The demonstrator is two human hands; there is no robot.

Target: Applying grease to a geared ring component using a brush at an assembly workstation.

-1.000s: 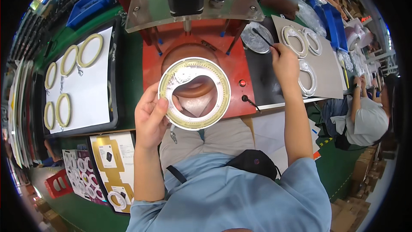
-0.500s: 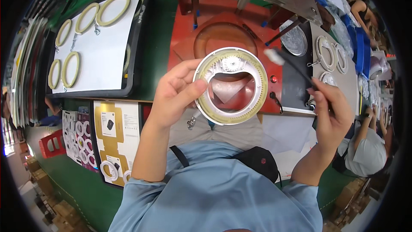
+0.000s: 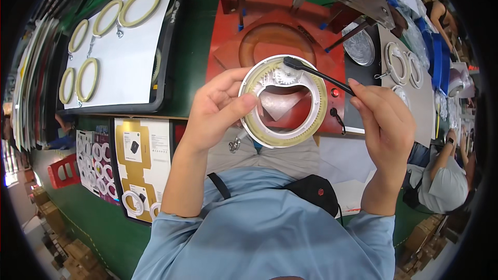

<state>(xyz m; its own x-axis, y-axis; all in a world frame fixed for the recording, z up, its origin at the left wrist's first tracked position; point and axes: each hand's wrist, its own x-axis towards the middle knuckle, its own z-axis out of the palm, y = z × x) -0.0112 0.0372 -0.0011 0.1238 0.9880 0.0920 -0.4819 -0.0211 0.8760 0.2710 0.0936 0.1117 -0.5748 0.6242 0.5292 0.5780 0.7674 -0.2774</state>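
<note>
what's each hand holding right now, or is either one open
Left hand: closed on the rim of the white and cream ring.
Right hand: closed on a slim black tool.

I wear a light blue shirt [image 3: 259, 228], creased across the bottom of the frame, with short sleeves [image 3: 168, 231]. My left hand [image 3: 215, 109] and right hand [image 3: 385, 116] are bare. Below centre are my pale greyish trousers [image 3: 290, 159], a black strap [image 3: 219, 185] and a rounded black piece [image 3: 311, 196] marked in red.
</note>
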